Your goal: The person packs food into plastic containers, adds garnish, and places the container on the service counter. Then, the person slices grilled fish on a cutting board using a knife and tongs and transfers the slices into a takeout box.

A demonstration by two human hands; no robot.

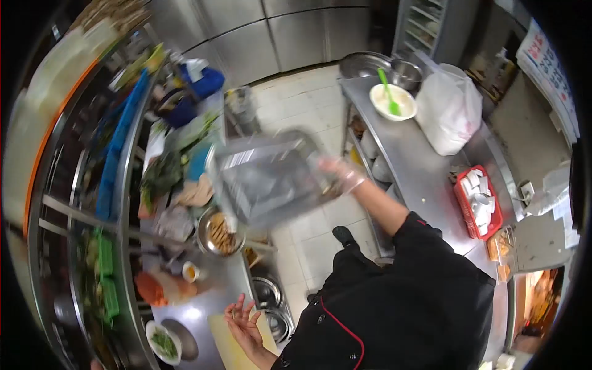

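Observation:
Out over the aisle, my right hand, in a clear plastic glove, grips the right end of a large rectangular metal tray. The tray is blurred by motion and its left end reaches the left counter. My left hand is bare, with its fingers spread and nothing in them, above a pale cutting board. Near it on the left counter are a metal bowl of browned food, a small cup and a white bowl of chopped greens.
The right steel counter holds a cream-filled bowl with a green spatula, a white plastic bag and a red basket of white cups. Shelves line the left side. Pots stand low beside the left counter.

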